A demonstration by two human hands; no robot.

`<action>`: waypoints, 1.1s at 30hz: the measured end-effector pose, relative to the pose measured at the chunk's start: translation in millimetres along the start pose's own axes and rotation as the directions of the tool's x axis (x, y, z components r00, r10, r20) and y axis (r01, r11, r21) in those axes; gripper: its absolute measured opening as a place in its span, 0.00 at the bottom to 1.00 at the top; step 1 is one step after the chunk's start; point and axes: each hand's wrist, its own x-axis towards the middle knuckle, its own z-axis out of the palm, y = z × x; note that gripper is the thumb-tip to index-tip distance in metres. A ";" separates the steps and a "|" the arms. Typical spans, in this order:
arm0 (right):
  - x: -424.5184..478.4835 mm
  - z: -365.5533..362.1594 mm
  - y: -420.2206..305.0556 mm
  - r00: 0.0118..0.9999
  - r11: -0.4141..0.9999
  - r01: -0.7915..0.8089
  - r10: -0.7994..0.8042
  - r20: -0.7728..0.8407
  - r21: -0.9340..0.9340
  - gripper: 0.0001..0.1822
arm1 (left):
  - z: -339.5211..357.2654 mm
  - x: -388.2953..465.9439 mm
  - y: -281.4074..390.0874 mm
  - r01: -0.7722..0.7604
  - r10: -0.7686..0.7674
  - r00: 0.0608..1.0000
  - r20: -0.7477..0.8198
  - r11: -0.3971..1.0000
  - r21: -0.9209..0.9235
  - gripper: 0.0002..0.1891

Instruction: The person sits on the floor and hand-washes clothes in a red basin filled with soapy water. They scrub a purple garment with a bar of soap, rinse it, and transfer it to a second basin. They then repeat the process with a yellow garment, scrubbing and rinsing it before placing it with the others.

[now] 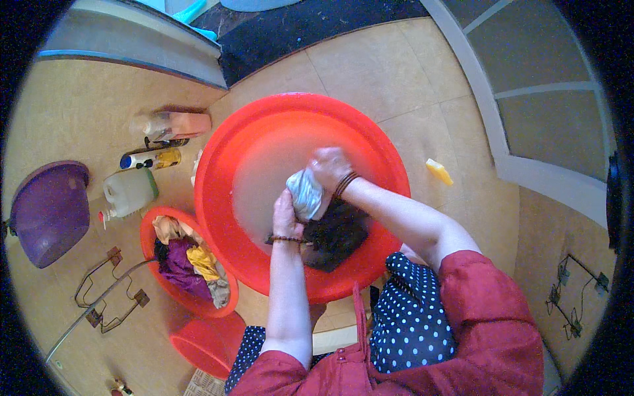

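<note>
Before me stands a large red plastic basin (297,101) with cloudy water (262,173) inside. A light blue-white wet cloth (306,194) is bunched between my two hands above the water. My left hand (287,214) grips its near left side. On its far right side, my right hand (331,168) is closed over the cloth, its fingers blurred. A dark garment (342,235) lies in the basin just below my hands, partly heaped against the near right wall. Both wrists wear bracelets, and my right forearm crosses the basin's right rim.
Left of the basin, a smaller red tub (148,257) holds purple, yellow and beige clothes. A red bucket (203,346) lies nearer me. A purple bucket (52,213), a white jug (129,190) and several bottles (168,158) line the left. A yellow bar (439,172) lies on the floor at right.
</note>
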 end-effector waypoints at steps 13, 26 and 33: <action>-83.0 -34.2 -27.2 0.929 0.888 -0.081 -0.097 0.356 0.453 0.09 | -30.5 8.8 -18.2 0.096 -0.135 0.968 0.210 0.977 0.188 0.19; -62.3 -0.6 16.0 0.878 0.935 -0.049 -0.127 0.462 0.351 0.20 | -15.4 -2.4 -12.0 0.074 -0.169 0.878 0.447 0.972 0.221 0.21; -60.8 -5.1 15.0 0.863 0.943 0.211 -0.303 0.404 0.257 0.15 | -12.9 -7.7 -5.3 -0.057 -0.158 0.918 0.364 0.856 0.515 0.17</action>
